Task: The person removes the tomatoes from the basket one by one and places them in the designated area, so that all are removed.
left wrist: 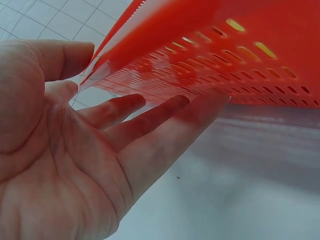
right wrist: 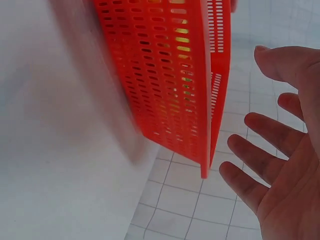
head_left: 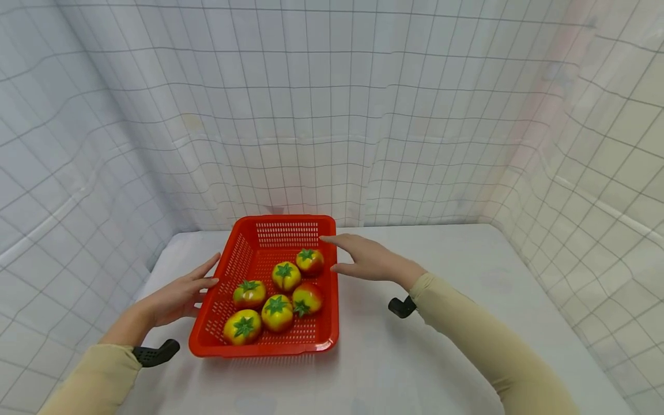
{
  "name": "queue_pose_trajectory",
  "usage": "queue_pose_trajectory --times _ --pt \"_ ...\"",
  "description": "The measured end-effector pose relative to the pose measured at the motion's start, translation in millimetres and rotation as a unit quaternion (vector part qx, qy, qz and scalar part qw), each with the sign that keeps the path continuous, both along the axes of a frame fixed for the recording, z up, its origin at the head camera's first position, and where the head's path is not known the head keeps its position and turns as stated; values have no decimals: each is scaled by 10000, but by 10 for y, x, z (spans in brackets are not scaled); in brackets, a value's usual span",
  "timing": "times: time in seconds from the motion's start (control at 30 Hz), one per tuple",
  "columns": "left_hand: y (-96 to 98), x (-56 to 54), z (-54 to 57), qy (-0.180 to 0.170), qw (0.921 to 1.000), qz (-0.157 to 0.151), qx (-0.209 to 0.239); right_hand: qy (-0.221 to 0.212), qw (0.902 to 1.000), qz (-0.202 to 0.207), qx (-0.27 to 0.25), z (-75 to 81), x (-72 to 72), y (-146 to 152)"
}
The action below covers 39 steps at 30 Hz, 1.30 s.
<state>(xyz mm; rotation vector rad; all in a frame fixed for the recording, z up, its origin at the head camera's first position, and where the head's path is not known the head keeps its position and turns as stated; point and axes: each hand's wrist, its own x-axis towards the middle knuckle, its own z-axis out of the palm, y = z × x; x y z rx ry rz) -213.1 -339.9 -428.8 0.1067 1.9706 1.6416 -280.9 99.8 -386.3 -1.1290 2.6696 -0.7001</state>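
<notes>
A red perforated plastic basket (head_left: pixel 264 349) sits on the white table, left of centre in the head view. Several glossy yellow-and-red fruits (head_left: pixel 277 313) with green star-shaped tops, persimmon-like, lie in its near and right parts. At the basket's left side is my left hand (head_left: pixel 178 297); in the left wrist view its fingers (left wrist: pixel 160 145) extend along the slotted outer wall and appear to touch it, with the thumb near the rim. My right hand (head_left: pixel 370 257) hovers by the right rim, fingers spread. The right wrist view shows that hand (right wrist: pixel 285 175) apart from the basket wall (right wrist: pixel 150 65), holding nothing.
The white table (head_left: pixel 441 346) extends to the right of the basket. White grid-patterned curtains (head_left: pixel 353 115) hang behind the table and along both sides. Each wrist carries a black device (head_left: pixel 155 353).
</notes>
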Motion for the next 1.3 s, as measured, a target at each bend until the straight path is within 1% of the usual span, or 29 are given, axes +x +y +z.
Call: queue_pose_trajectory --times 0.07,0.23,0.37,0.6,0.73,0.9,1.0,1.1,1.3 --pt "3 1 -2 -14 10000 -8 11 -55 9999 148 40 33 -4 -80" --pt "12 -4 -15 -40 10000 -11 80 -16 9985 469 293 100 -29 -238" --pt "12 -9 -22 -60 9999 12 120 37 9965 626 546 135 -55 -338" --pt "18 -15 -16 -84 9998 51 158 -116 9917 907 904 177 -88 -494" --pt "17 -17 -16 -131 9996 15 232 -259 9857 1147 1205 207 -93 -577" --pt "12 -23 -25 -236 9993 50 269 -597 9761 1410 1541 237 -79 -677" --pt "1 -27 -33 -289 9990 87 314 -734 9718 1419 1735 236 -67 -733" --pt "-11 -31 -44 -315 9988 96 365 -783 9677 1415 1932 216 -54 -786" --pt "-8 -30 -49 -345 9985 89 407 -806 9586 1471 2300 126 -36 -875"
